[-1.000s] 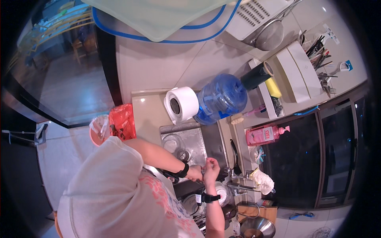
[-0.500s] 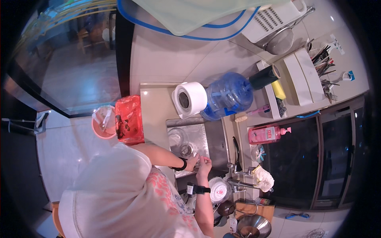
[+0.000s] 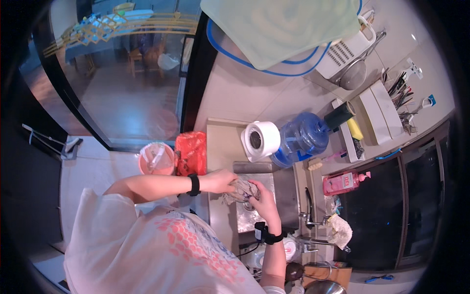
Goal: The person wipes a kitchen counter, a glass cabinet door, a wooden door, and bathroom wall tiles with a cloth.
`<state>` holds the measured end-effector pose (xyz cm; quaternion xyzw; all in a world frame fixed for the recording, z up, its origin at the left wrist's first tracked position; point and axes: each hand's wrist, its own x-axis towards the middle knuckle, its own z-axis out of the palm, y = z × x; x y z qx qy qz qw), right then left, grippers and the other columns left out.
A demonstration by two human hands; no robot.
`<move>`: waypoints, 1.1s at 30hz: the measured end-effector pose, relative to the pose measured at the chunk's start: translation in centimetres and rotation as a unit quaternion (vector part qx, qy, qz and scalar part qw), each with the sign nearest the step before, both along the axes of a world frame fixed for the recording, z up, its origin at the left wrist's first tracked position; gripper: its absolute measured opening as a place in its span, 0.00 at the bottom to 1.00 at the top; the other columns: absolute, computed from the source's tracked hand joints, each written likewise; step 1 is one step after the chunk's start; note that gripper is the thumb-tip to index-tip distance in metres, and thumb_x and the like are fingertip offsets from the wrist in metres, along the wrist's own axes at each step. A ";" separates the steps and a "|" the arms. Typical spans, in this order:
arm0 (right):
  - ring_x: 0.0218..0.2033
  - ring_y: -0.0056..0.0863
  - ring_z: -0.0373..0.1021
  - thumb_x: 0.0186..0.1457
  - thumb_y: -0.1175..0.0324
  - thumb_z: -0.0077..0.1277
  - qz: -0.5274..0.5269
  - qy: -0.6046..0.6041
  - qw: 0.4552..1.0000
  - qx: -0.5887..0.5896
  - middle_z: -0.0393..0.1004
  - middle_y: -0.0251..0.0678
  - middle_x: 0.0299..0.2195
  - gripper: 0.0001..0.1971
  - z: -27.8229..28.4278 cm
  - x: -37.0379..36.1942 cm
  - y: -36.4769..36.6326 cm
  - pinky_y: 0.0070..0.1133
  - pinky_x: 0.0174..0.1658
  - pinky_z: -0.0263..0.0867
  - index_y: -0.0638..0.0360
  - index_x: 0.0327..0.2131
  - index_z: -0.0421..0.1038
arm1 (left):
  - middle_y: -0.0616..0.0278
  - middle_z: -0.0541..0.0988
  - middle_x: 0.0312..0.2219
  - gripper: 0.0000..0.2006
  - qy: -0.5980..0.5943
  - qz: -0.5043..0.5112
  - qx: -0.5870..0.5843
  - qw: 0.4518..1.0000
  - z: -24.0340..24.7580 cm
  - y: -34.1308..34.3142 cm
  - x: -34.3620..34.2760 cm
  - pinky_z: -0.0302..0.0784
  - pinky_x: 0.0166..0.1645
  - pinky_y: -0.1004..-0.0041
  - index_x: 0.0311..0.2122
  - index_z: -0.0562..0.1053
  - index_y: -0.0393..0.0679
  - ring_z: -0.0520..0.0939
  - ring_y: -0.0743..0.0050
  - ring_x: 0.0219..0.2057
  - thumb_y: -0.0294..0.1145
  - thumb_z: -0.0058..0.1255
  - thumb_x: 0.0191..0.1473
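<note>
A crumpled grey-beige cloth (image 3: 241, 190) is bunched up over the metal sink (image 3: 286, 196). My left hand (image 3: 219, 182), with a black band on its wrist, has its fingers closed on the cloth's near side. From the other side my right hand (image 3: 265, 200) curves thumb and fingers around it. That wrist carries a black strap with a small box. Below the cloth shows part of the sink drain, and a faucet (image 3: 309, 219) stands at the sink's back edge.
A white paper roll (image 3: 264, 139) and a big blue water bottle (image 3: 304, 137) stand left of the sink. Pink soap (image 3: 342, 183) is by the window. Dishes (image 3: 290, 249) sit to the right. A red bag (image 3: 191, 153) hangs beside a pink bin (image 3: 155, 159).
Both hands were close together low in the sink; now they are raised and farther apart, with the cloth plainly visible between them. The whole view has also shifted.
</note>
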<state>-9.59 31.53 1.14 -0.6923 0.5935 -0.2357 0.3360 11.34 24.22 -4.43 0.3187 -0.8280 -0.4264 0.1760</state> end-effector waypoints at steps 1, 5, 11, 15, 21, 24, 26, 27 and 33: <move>0.28 0.34 0.72 0.44 0.77 0.51 -0.001 -0.006 1.000 -0.005 0.75 0.41 0.29 0.25 0.2 1.5 -0.5 0.26 0.33 0.68 0.54 0.50 0.66 | 0.41 0.75 0.25 0.13 -0.016 0.017 -0.026 0.999 0.2 -0.1 1.6 0.72 0.36 0.57 0.35 0.72 0.34 0.78 0.43 0.29 0.34 0.49 0.48; 0.32 0.50 0.71 0.42 0.72 0.52 0.022 0.183 0.976 -0.120 0.74 0.48 0.34 0.20 2.9 6.5 -2.4 0.36 0.36 0.68 0.54 0.44 0.67 | 0.42 0.75 0.21 0.09 -0.047 0.098 -0.069 0.992 3.0 -0.7 7.2 0.73 0.33 0.54 0.28 0.72 0.36 0.78 0.43 0.26 0.33 0.47 0.48; 0.26 0.20 0.71 0.49 0.71 0.54 0.013 -0.033 0.998 0.045 0.74 0.34 0.29 0.18 3.4 12.3 -6.0 0.23 0.30 0.68 0.56 0.45 0.67 | 0.48 0.76 0.31 0.09 0.141 0.107 -0.180 0.968 2.7 -4.0 15.9 0.73 0.38 0.61 0.33 0.70 0.35 0.77 0.47 0.33 0.31 0.48 0.51; 0.36 0.13 0.67 0.56 0.69 0.51 -0.024 -0.313 0.941 0.126 0.72 0.26 0.35 0.14 2.3 16.8 -8.7 0.16 0.39 0.64 0.62 0.45 0.67 | 0.54 0.74 0.43 0.18 0.218 0.054 0.128 0.966 4.6 -7.1 22.2 0.68 0.51 0.71 0.45 0.65 0.38 0.74 0.68 0.47 0.30 0.57 0.50; 0.39 0.14 0.66 0.58 0.69 0.48 0.058 -0.403 0.907 0.108 0.72 0.29 0.38 0.12 4.4 24.6 -12.4 0.16 0.44 0.63 0.63 0.43 0.67 | 0.49 0.74 0.41 0.31 0.161 -0.099 0.086 0.978 1.4 -10.3 25.0 0.66 0.51 0.67 0.47 0.69 0.35 0.73 0.58 0.46 0.46 0.63 0.42; 0.38 0.17 0.69 0.55 0.67 0.49 -0.012 -0.463 0.881 0.096 0.73 0.31 0.36 0.13 4.4 24.0 -13.5 0.17 0.43 0.64 0.64 0.42 0.68 | 0.55 0.78 0.32 0.23 0.146 -0.071 0.025 0.986 1.8 -11.7 25.8 0.71 0.44 0.68 0.39 0.74 0.34 0.78 0.66 0.37 0.43 0.63 0.44; 0.38 0.17 0.69 0.56 0.67 0.48 -0.059 -0.501 0.857 0.105 0.73 0.31 0.36 0.13 2.8 22.7 -14.2 0.17 0.43 0.64 0.64 0.42 0.68 | 0.56 0.79 0.33 0.22 0.168 -0.063 0.100 0.979 2.3 -12.2 26.8 0.71 0.43 0.71 0.40 0.74 0.34 0.77 0.71 0.37 0.42 0.62 0.45; 0.37 0.17 0.69 0.56 0.67 0.48 -0.102 -0.535 0.831 0.113 0.74 0.31 0.35 0.13 1.8 21.7 -14.7 0.18 0.43 0.65 0.65 0.42 0.68 | 0.57 0.79 0.34 0.21 0.189 -0.051 0.174 0.965 3.1 -12.4 26.9 0.72 0.42 0.73 0.41 0.73 0.33 0.77 0.76 0.36 0.40 0.62 0.47; 0.45 0.28 0.67 0.57 0.70 0.46 -0.100 -0.080 0.991 0.045 0.70 0.36 0.44 0.19 -3.7 24.4 -17.6 0.23 0.51 0.61 0.62 0.52 0.64 | 0.66 0.72 0.44 0.31 0.327 -0.033 0.372 0.868 3.7 -13.2 26.8 0.65 0.52 0.79 0.55 0.61 0.35 0.71 0.82 0.45 0.31 0.61 0.48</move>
